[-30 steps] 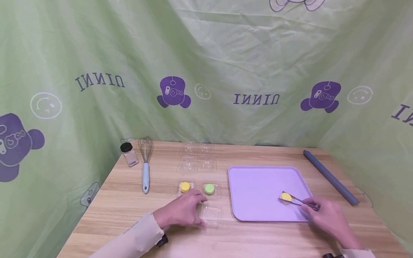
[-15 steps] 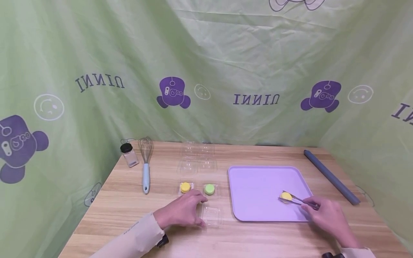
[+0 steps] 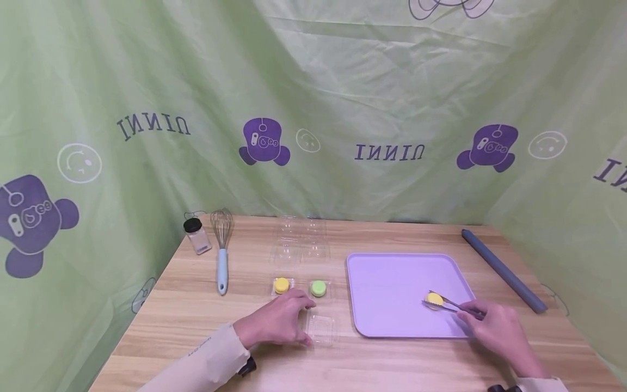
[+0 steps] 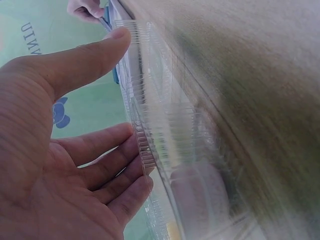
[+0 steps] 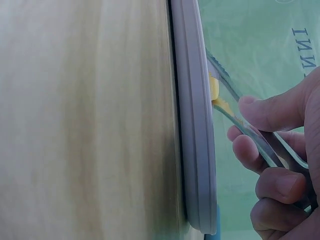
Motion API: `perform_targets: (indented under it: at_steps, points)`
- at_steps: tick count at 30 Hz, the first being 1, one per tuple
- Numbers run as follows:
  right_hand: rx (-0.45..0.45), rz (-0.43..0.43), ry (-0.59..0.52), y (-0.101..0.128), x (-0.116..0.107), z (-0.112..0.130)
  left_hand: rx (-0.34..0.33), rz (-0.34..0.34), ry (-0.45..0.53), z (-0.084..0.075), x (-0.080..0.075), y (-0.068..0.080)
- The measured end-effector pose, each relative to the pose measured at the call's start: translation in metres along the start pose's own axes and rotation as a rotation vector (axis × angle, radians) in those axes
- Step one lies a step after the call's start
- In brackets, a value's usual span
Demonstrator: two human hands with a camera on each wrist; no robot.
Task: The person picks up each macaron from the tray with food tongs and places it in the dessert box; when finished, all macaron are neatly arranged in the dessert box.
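My right hand (image 3: 501, 329) grips metal tongs (image 5: 270, 145) with serrated tips. Their arms stand on either side of a yellow macaron (image 3: 434, 299) on the purple tray (image 3: 387, 294). In the left wrist view, the thumb and fingertips of my left hand (image 4: 65, 130) are right at the ribbed rim of a clear plastic container (image 4: 150, 100), spread apart along it. Just beyond that hand, a second yellow macaron (image 3: 281, 284) and a green macaron (image 3: 318, 287) sit in the container's compartments. Its nearest right compartment (image 3: 321, 329) holds nothing; my left hand covers the one beside it.
The container's raised clear lid section (image 3: 300, 247) extends toward the back. At the left stand a whisk (image 3: 222, 256) with a blue handle and a jar (image 3: 197, 238) with a black lid. A long grey-blue rod (image 3: 504, 270) lies right of the tray. Green curtain (image 3: 333, 81) surrounds the table.
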State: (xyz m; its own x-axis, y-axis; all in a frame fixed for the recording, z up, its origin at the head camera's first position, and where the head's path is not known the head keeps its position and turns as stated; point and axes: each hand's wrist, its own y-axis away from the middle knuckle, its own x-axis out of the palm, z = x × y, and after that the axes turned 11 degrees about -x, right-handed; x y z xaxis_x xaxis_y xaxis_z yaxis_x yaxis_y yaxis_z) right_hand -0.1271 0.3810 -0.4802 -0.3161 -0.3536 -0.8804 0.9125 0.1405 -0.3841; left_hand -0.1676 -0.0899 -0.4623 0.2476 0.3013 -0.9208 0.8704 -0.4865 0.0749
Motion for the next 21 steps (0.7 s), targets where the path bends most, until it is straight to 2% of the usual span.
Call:
perform_targets:
  at_steps: [4, 11, 21]
  points:
    - [0.018, 0.009, -0.010, -0.001, 0.000, 0.000, -0.001, 0.001, -0.002, 0.000, 0.000, -0.001]
    - [0.032, -0.026, -0.020, -0.005, 0.000, 0.000, -0.002, -0.002, -0.012, 0.001, 0.002, -0.002]
    - [-0.012, -0.198, -0.023, -0.021, -0.007, 0.004, -0.002, 0.002, -0.002, 0.002, 0.002, -0.002]
